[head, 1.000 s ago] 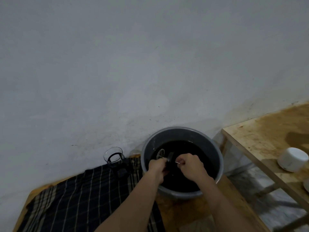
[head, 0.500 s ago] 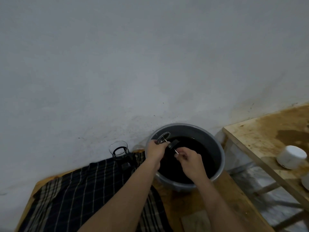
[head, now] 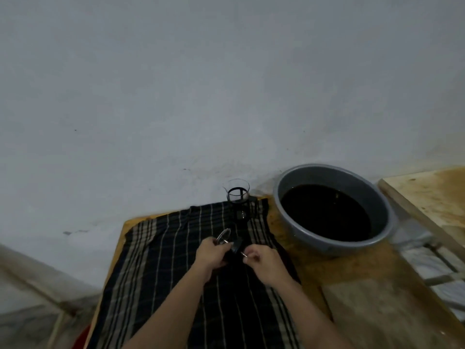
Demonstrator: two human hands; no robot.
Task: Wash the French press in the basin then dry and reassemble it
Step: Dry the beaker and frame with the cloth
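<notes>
My left hand (head: 210, 254) grips the filter end of the thin metal plunger assembly with its black lid (head: 230, 244), and my right hand (head: 264, 259) pinches the far end of its rod; I hold it over the dark plaid cloth (head: 176, 273) on the wooden counter (head: 314, 268). The round grey plastic basin of dark water (head: 334, 212) sits well to the right. The clear glass French press beaker in its black frame (head: 237, 200) stands upright on the cloth's far edge; I judge it fragile and slippery, best taken by the frame. The plunger seems light and stiff, its mesh disc (head: 224, 236) easily bent, so I'd hold rod and lid.
</notes>
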